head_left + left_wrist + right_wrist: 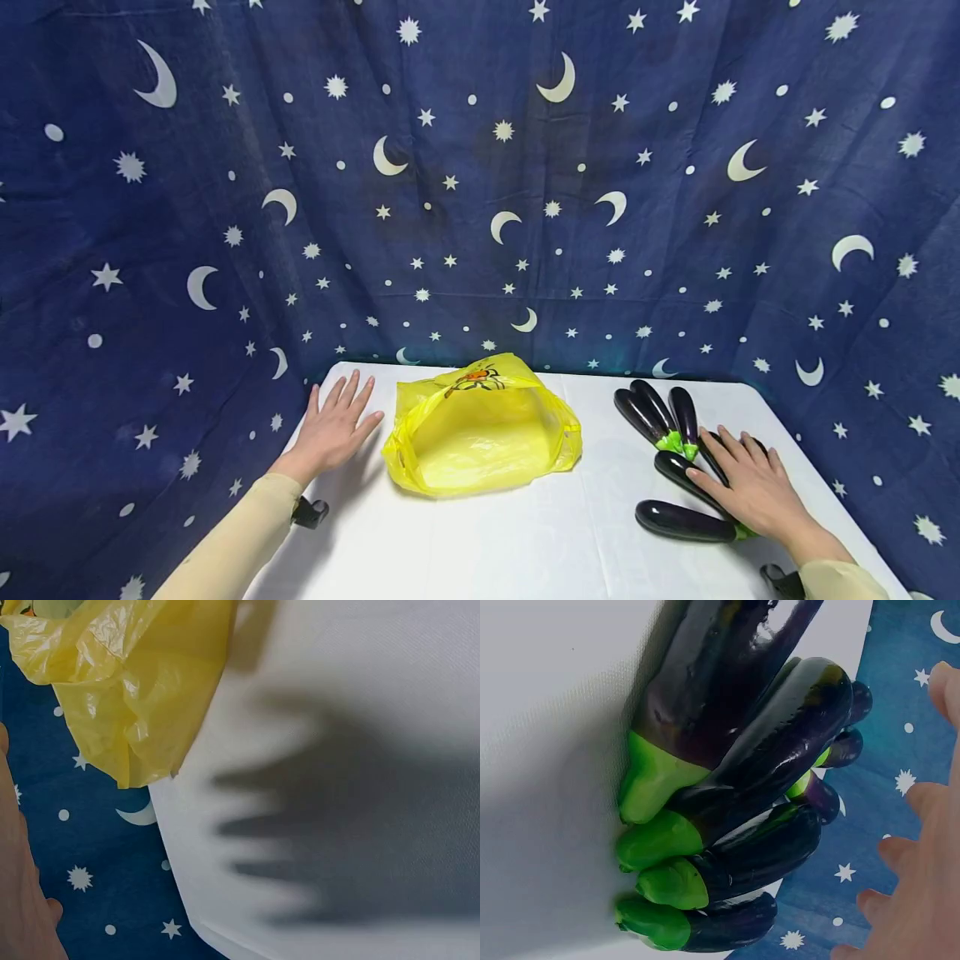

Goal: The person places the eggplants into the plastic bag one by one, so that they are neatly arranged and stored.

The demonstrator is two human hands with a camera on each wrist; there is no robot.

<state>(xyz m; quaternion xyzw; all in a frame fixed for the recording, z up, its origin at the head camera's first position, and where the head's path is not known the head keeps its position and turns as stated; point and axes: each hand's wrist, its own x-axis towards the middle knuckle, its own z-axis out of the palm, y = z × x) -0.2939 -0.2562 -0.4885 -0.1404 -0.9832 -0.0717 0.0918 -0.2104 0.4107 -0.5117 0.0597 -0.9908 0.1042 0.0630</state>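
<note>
A yellow plastic bag [480, 450] lies on the table with its mouth spread toward me. My left hand [333, 429], fingers straight and spread, hovers left of the bag and holds nothing; its shadow falls on the cloth in the left wrist view. On the right lie several dark purple eggplants with green caps, such as the front eggplant [684, 521] and another eggplant [761, 739]. My right hand [753, 487] is over the right-hand eggplants, fingers extended, hiding parts of them in the head view. In the right wrist view its fingers [922, 862] are apart from the eggplants.
A white-covered table [517, 550] carries everything. Behind it and along both sides hangs a dark blue curtain [465, 317] with moons and stars. Three eggplants [682, 412] lie grouped toward the back right. A black strap [309, 512] is on the left wrist.
</note>
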